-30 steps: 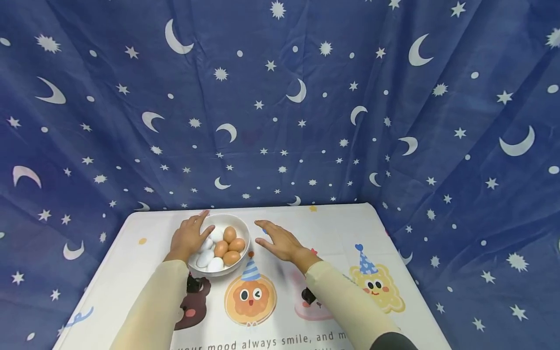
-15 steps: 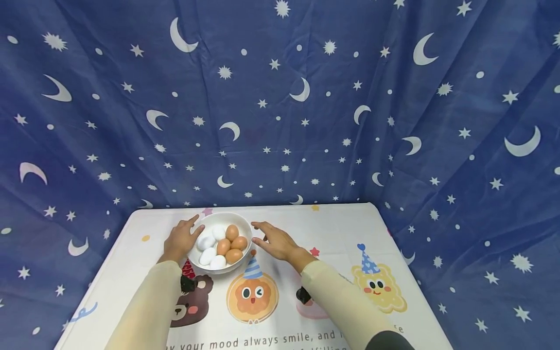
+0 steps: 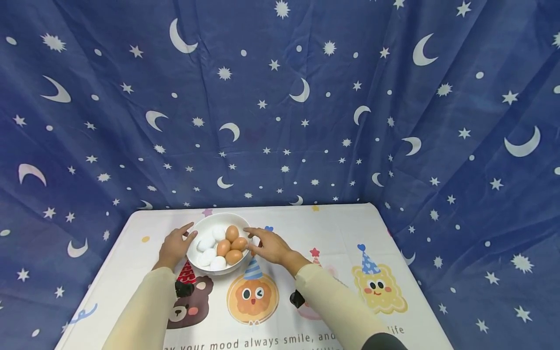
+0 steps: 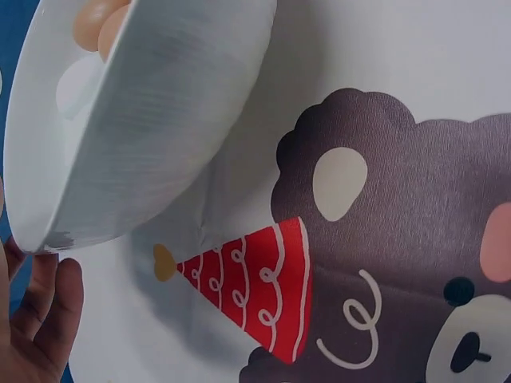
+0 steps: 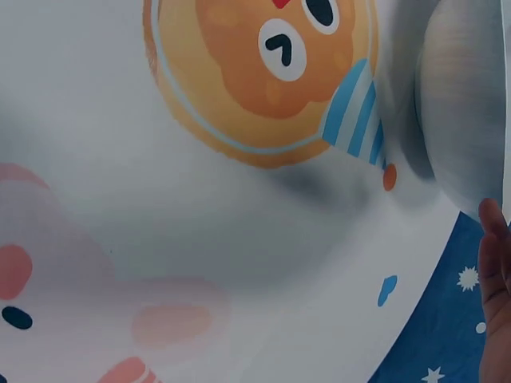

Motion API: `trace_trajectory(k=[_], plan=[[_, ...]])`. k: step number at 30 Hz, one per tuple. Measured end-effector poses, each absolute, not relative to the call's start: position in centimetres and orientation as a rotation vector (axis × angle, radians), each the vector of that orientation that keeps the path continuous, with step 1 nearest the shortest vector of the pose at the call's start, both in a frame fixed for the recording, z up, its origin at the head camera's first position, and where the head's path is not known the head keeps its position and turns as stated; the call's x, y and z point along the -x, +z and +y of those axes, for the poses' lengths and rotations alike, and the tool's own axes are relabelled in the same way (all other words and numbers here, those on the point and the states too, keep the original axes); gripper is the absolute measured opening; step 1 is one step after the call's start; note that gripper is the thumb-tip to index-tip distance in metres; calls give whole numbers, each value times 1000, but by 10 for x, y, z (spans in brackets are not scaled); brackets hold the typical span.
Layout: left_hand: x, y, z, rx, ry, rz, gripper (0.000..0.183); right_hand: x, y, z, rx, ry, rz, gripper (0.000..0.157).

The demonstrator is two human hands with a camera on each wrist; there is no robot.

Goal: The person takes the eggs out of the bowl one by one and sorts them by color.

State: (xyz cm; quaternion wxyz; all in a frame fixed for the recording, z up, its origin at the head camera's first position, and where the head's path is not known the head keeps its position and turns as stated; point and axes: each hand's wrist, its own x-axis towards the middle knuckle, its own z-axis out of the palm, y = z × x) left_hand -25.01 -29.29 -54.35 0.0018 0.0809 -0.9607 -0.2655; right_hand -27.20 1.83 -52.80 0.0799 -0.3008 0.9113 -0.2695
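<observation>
A white bowl [image 3: 205,269] with several white eggs [image 3: 207,256] and brown eggs [image 3: 223,247] in it stands at the back left of the table. My left hand [image 3: 173,247] is at the bowl's left side, thumb and forefinger spread along the rim. In the left wrist view its fingertips [image 4: 68,275] lie right at the rim's outer edge. On the opposite side my right hand [image 3: 272,245] reaches the rim, its thumb and fingers apart and overlapping the edge. One fingertip [image 5: 489,211] meets the outer wall in the right wrist view.
A white tablecloth [image 3: 332,228] printed with a bear [image 3: 192,304], a round orange face [image 3: 252,297] and a yellow biscuit figure [image 3: 379,287] covers the table. Behind it hangs a blue curtain [image 3: 262,136] with moons and stars. Each wrist carries a small black camera.
My right hand has moved left until it overlaps the bowl's rim. My left hand has shifted left and slightly down, from above the rim to the bowl's side. The eggs lie as before.
</observation>
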Motion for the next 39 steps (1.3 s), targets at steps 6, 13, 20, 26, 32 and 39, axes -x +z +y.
trace_trajectory(k=[6,13,20,26,32,39], plan=[[252,-552,-296,-325,-956,-2917,52,270,-532,10,811,-980,2650,52],[249,-552,-295,-437,-1082,-2861,49,270,-540,1,817,-1038,2637,52],[248,-557,-297,-452,-1215,-2806,47,267,-545,-6,714,-1055,2612,54],[246,-560,-298,-494,-1278,-2752,44,265,-546,-9,698,-1051,2610,52],[247,-567,-301,-560,-1362,-2727,45,264,-549,-14,655,-1059,2598,54],[247,-569,-304,-520,-1424,-2702,45,264,-547,-20,646,-1063,2570,56]])
